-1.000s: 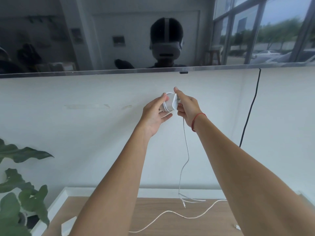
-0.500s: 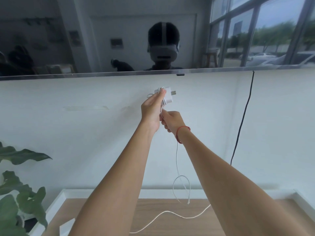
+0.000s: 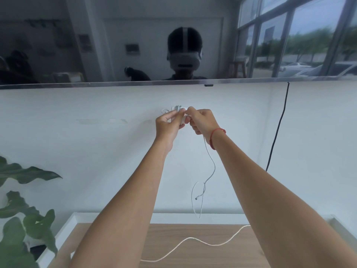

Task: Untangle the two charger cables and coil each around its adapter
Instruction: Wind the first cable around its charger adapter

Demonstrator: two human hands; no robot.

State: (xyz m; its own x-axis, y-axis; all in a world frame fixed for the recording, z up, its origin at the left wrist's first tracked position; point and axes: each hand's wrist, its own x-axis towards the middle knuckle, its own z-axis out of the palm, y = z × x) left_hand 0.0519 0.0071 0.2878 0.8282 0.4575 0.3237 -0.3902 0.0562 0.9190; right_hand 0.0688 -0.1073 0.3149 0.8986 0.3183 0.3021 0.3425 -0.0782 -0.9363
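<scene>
I hold a white adapter (image 3: pixel 178 111) up in front of the wall, with several turns of white cable around it. My left hand (image 3: pixel 168 125) grips the adapter from the left. My right hand (image 3: pixel 201 121) pinches the same cable just to the right of the adapter. The loose tail of this cable (image 3: pixel 209 169) hangs below my right wrist and ends in a small loop with the plug clear of the table. A second white cable (image 3: pixel 193 241) lies in a wave on the wooden table (image 3: pixel 170 236). Its adapter is hidden.
A wall-mounted screen (image 3: pixel 116 45) with a dark reflective face spans the top. A black cord (image 3: pixel 276 136) runs down the white wall at the right. Green plant leaves (image 3: pixel 21 209) fill the lower left. The table has a white raised rim (image 3: pixel 63 227).
My right hand rose from below the adapter to its right side, wrapping more cable on. The hanging tail got shorter and its end lifted off the table.
</scene>
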